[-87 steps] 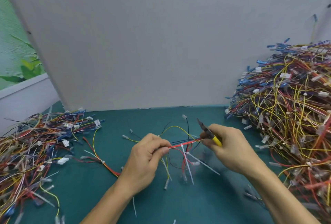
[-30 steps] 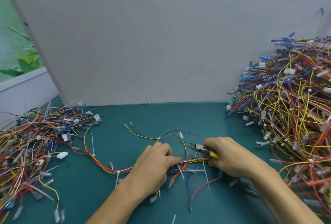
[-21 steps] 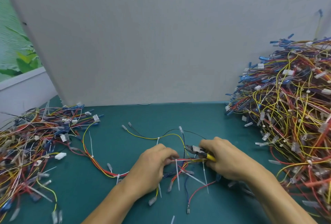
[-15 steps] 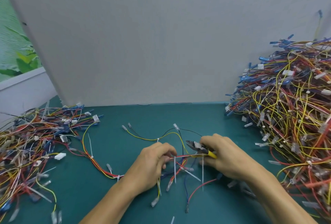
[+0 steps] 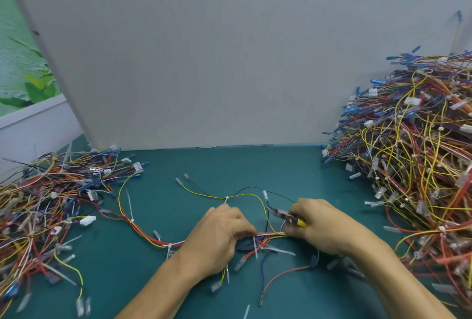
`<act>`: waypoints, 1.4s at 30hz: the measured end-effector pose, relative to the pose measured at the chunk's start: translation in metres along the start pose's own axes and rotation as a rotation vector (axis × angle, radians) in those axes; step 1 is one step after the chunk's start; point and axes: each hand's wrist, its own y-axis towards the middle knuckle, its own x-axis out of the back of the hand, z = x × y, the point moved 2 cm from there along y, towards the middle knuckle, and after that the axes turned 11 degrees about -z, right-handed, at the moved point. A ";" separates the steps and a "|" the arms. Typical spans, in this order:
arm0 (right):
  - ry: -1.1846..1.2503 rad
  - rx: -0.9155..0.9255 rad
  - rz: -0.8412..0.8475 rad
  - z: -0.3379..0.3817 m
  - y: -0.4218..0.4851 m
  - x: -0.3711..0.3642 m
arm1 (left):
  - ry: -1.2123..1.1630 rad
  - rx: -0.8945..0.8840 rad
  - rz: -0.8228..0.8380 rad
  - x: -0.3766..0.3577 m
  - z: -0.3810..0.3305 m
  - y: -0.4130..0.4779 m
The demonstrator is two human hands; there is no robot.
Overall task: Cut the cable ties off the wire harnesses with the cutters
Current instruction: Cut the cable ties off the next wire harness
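A wire harness (image 5: 143, 226) of red, yellow, blue and black wires lies across the green mat. My left hand (image 5: 217, 237) pinches its bundled part low over the mat. A white cable tie (image 5: 255, 247) hangs from the bundle just right of my left fingers. My right hand (image 5: 321, 226) grips the yellow-handled cutters (image 5: 283, 214), whose jaws point up and left above the bundle. The same hand's fingertips also pinch the bundle's right end. Another white tie (image 5: 169, 248) wraps the harness left of my left hand.
A tall heap of tied harnesses (image 5: 413, 160) fills the right side. A lower heap of harnesses (image 5: 43, 206) lies at the left. A grey panel (image 5: 204, 50) stands at the back of the green mat (image 5: 229, 163). Loose cut ties and terminals lie near the front edge.
Both hands have sunk lower onto the mat with the harness bundle stretched between them. The cutters stay in my right hand, jaws still pointing up and left.
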 end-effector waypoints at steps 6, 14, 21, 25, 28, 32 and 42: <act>-0.004 0.017 0.031 -0.002 -0.009 0.033 | 0.051 0.001 -0.013 0.005 0.000 -0.003; 0.040 -0.090 -0.279 -0.019 -0.018 0.075 | -0.042 -0.037 -0.280 0.022 -0.010 0.002; 0.106 -0.118 -0.281 -0.005 -0.019 0.066 | -0.069 -0.098 -0.004 -0.001 -0.018 -0.005; 0.131 -0.051 -0.268 0.009 -0.030 0.074 | -0.085 -0.077 0.037 -0.001 -0.016 -0.003; 0.199 0.075 -0.152 0.031 -0.041 0.068 | -0.112 -0.056 0.059 -0.002 -0.014 -0.002; 0.118 0.144 -0.007 0.043 -0.046 0.032 | -0.137 -0.009 0.040 -0.004 -0.012 0.000; 0.264 0.141 -0.137 0.039 -0.034 -0.005 | -0.281 0.187 -0.074 -0.005 0.003 0.003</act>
